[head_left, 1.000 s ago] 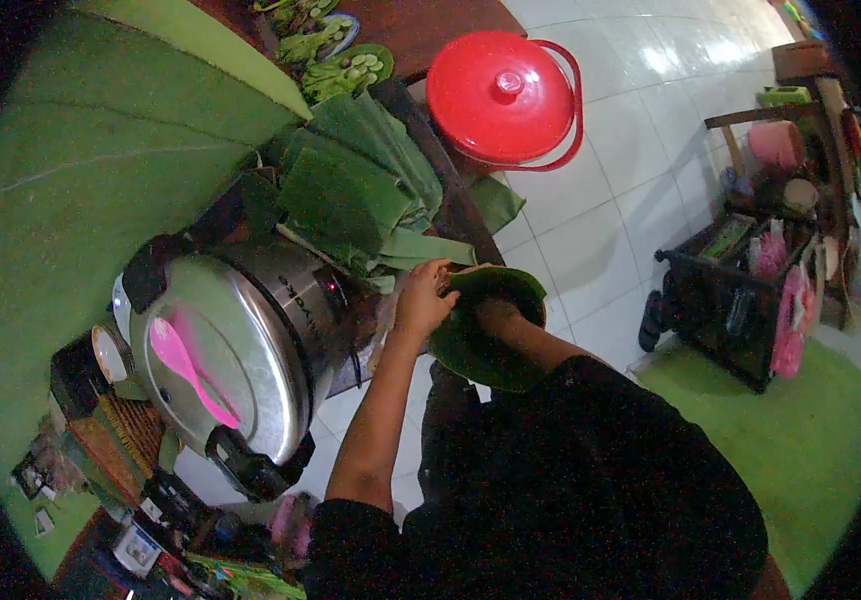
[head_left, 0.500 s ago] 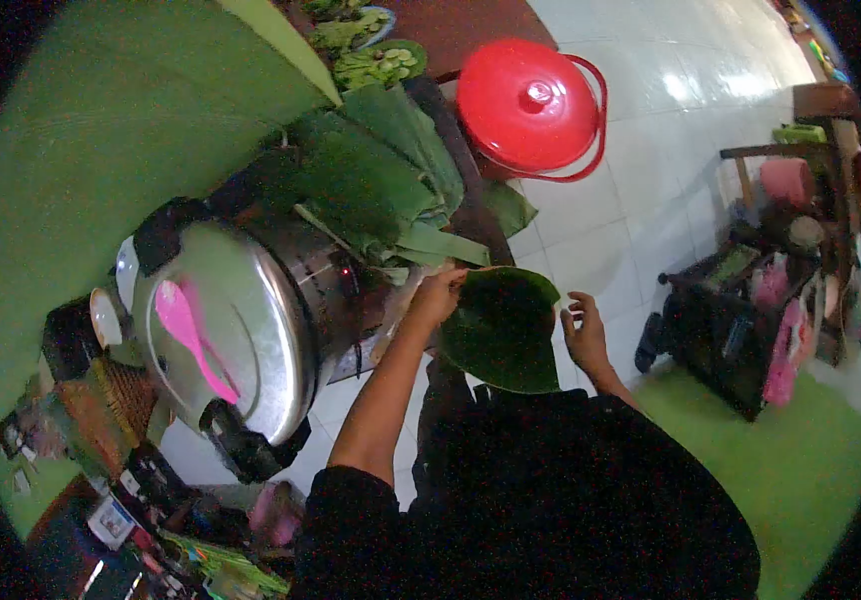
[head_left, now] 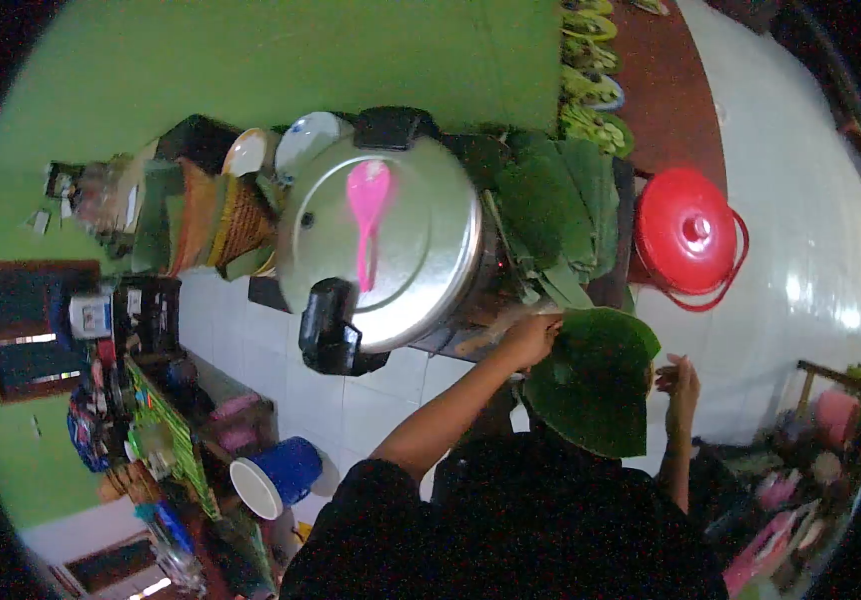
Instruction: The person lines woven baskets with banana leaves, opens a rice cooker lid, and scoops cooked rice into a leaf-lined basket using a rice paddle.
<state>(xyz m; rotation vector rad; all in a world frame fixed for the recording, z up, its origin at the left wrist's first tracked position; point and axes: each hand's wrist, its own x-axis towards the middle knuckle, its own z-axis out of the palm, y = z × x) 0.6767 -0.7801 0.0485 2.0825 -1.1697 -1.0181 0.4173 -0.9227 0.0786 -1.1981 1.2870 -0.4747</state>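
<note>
The left hand (head_left: 531, 343) pinches a leaf (head_left: 596, 385), the right hand (head_left: 681, 383) half-open just beside it; a cooker (head_left: 416, 255) bulks left of them, a red pot (head_left: 679, 235) stands beyond.

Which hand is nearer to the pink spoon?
The left. The left hand is below and right of the pink spoon in the picture, pinching the green leaf; the right hand is farther right, beyond the leaf.

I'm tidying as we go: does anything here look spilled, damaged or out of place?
Nothing looks clearly spilled or damaged. Slightly odd is the pink spoon, lying loose on the cooker lid instead of in a holder; it might slide off.
</note>
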